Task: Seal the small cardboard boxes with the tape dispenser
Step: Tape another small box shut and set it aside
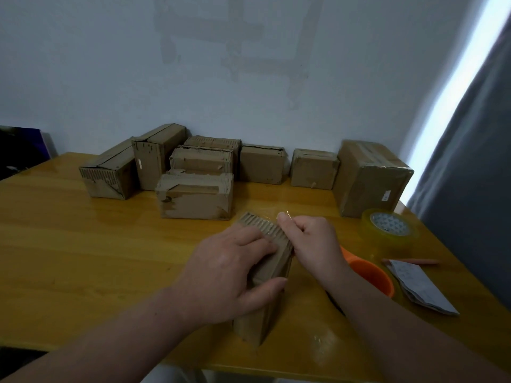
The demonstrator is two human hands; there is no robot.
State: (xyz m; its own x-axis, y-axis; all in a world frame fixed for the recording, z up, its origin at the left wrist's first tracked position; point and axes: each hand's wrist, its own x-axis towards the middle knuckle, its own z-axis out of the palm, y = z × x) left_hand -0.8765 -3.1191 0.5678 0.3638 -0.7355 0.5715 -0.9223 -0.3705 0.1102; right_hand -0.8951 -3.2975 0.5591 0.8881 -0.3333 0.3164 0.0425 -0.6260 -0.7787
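Observation:
A small cardboard box [265, 322] stands near the front of the yellow wooden table [83, 244]. My left hand [229, 275] lies over its top, fingers spread across the corrugated top and thumb on the near side. My right hand [312, 244] is at the box's right edge, its fingers curled and pinching what looks like a strip of clear tape [269, 214] that glints over the box's far end. An orange tape dispenser [370, 275] lies on the table just right of my right wrist, partly hidden by my forearm.
Several cardboard boxes [193, 194] stand in a row along the wall. A larger box [370, 178] is at the back right. A roll of clear tape [390, 228], a folded paper [420, 286] and a pink pencil [412, 261] lie at the right edge.

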